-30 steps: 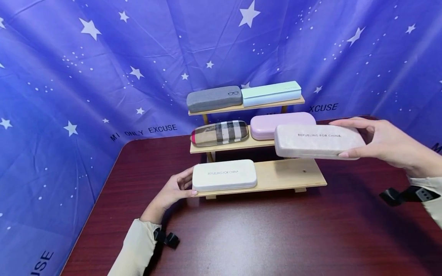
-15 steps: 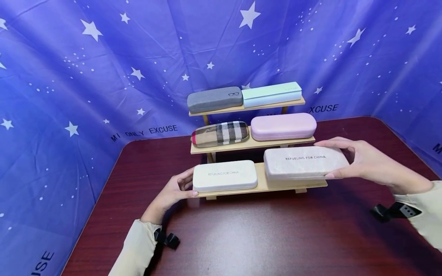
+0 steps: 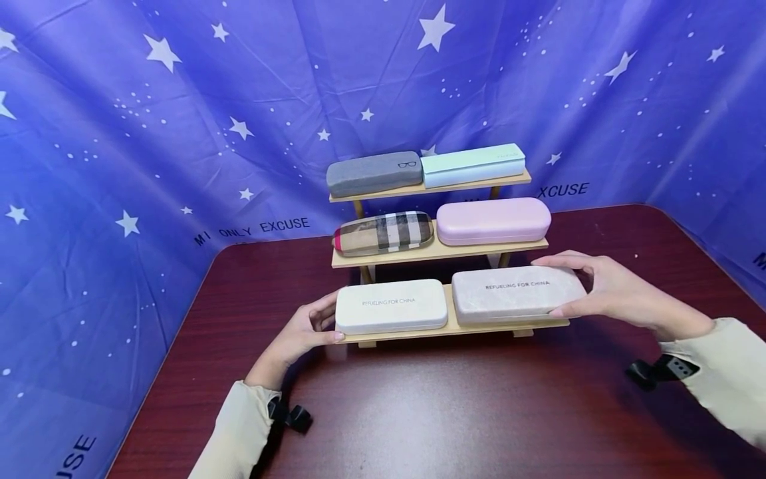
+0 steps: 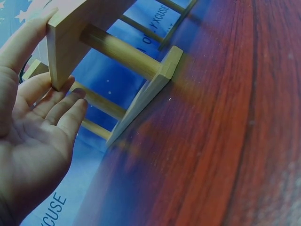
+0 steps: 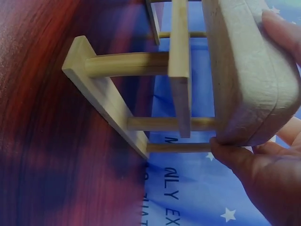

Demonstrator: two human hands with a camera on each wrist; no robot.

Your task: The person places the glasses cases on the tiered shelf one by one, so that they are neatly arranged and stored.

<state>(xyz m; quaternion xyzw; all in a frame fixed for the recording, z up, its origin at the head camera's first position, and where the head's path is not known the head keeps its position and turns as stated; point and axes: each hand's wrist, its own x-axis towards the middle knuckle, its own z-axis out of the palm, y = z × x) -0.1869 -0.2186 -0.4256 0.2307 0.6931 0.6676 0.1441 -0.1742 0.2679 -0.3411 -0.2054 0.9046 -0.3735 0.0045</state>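
My right hand (image 3: 610, 293) grips the right end of a marbled pale grey glasses case (image 3: 514, 301), thumb at the front and fingers behind. In the right wrist view a small gap shows between this case (image 5: 254, 84) and the bottom shelf board (image 5: 179, 61). At the other end, my left hand (image 3: 296, 339) holds the left end of the wooden display rack's bottom shelf (image 3: 451, 326). Its thumb and fingers take opposite edges of the board (image 4: 70, 35) in the left wrist view. Beside that hand, a white glasses case (image 3: 390, 316) lies on the shelf.
On the middle shelf (image 3: 383, 261) sit a plaid case (image 3: 385, 233) and a pink case (image 3: 493, 221). A grey case (image 3: 374, 174) and a mint green case (image 3: 473, 165) occupy the top one. The rack stands on a dark red table (image 3: 419, 406) before a blue starry curtain (image 3: 269, 80).
My right hand has brought the marbled case down and leftward, from in front of the middle shelf to the bottom shelf's right half. The left hand keeps its place.
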